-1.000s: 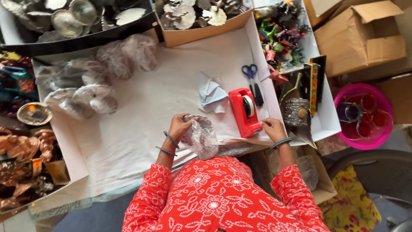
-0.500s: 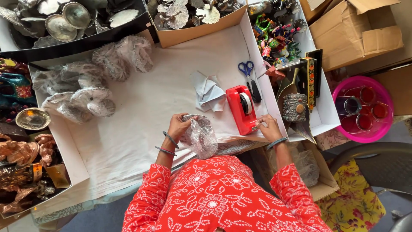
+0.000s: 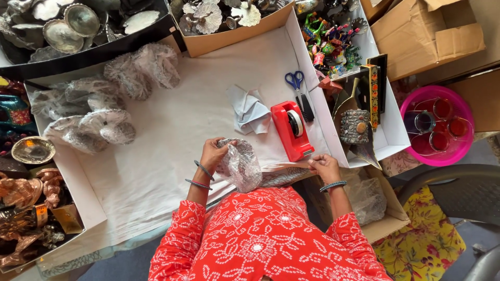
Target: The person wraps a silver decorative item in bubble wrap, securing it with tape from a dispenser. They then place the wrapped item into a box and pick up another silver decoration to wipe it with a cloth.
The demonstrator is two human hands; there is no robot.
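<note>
My left hand grips a metal piece wrapped in clear plastic wrap, held over the white paper-covered table. My right hand is at the near end of the red tape dispenser, fingers pinched as if on a strip of tape, though the tape itself is too thin to see. Blue-handled scissors lie beyond the dispenser, and a crumpled piece of grey paper lies to its left.
Several plastic-wrapped pieces sit piled at the table's far left. Trays of silver metal ornaments line the back, brass figures the left. Colourful figurines, cardboard boxes and a pink basin with glasses stand to the right.
My right hand has shifted slightly toward me from the dispenser's near end. The left hand keeps holding the wrapped piece in about the same place.
</note>
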